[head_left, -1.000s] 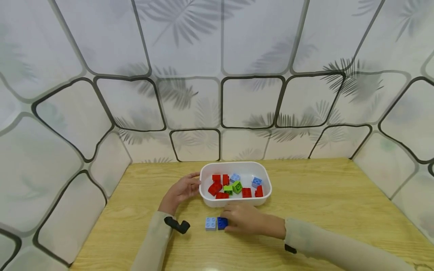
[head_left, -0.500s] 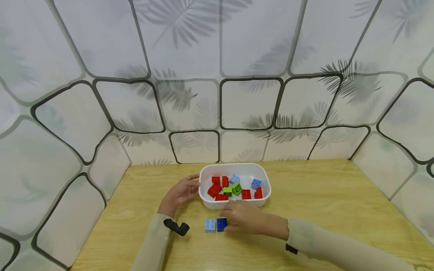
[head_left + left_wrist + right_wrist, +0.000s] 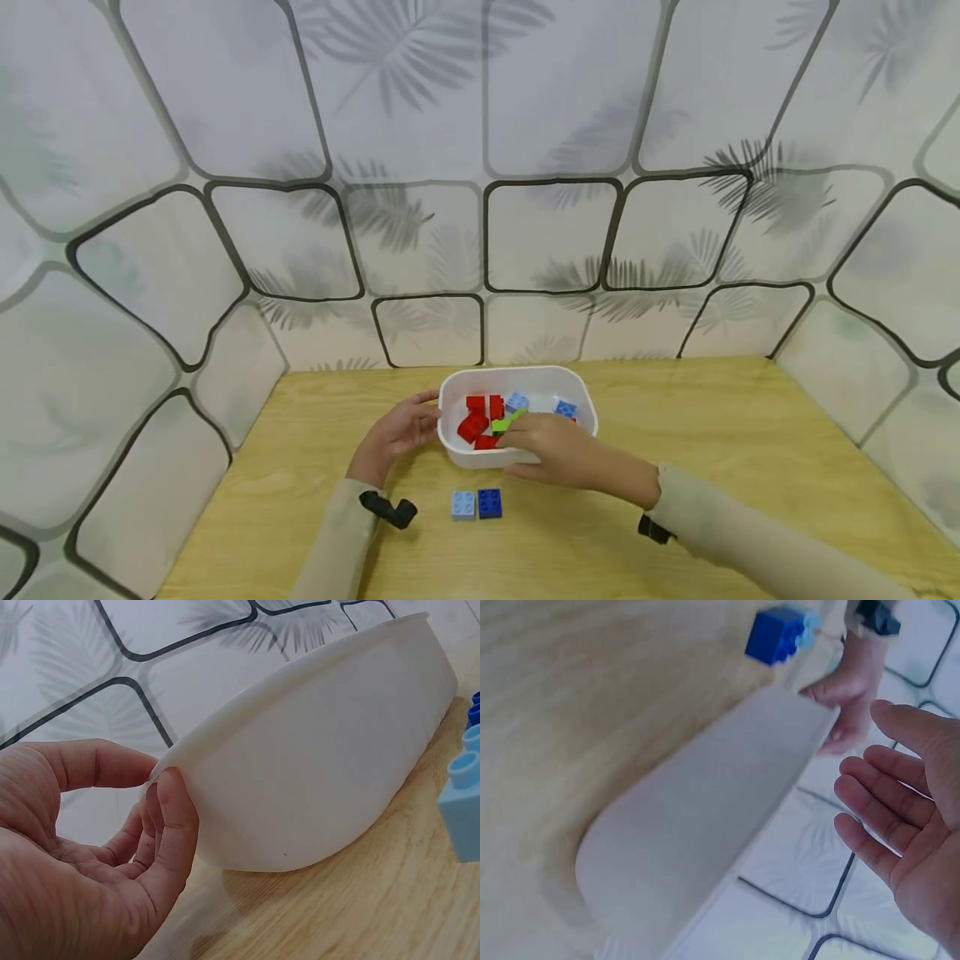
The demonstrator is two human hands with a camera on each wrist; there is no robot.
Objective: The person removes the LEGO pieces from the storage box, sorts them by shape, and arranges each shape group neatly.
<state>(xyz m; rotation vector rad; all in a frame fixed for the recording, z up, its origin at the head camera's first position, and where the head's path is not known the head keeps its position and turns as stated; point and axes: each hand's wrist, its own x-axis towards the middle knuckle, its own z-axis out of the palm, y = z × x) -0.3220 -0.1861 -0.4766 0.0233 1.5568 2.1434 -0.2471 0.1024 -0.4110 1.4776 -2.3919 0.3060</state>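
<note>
A white plastic tub (image 3: 551, 379) holds red toy bricks (image 3: 472, 427), light blue bricks (image 3: 517, 402) and green bricks (image 3: 499, 427). My left hand (image 3: 397, 433) holds the tub's left end, thumb and fingers at its rim, as the left wrist view shows. Over the tub's near edge hovers my right hand (image 3: 555, 450), covering part of the bricks inside. Its fingers (image 3: 885, 802) are loosely bent with nothing between them. In front of the tub, a light blue brick (image 3: 463, 505) and a dark blue brick (image 3: 490, 503) sit side by side on the table.
The wooden table (image 3: 712, 467) extends to both sides of the tub. A patterned wall covering (image 3: 420, 242) rises behind the table and along its left and right sides. Dark straps (image 3: 386, 507) sit at both wrists.
My right hand has left the dark blue brick and risen over the tub's near edge. Both blue bricks on the table are now fully in sight. The left hand stays at the tub.
</note>
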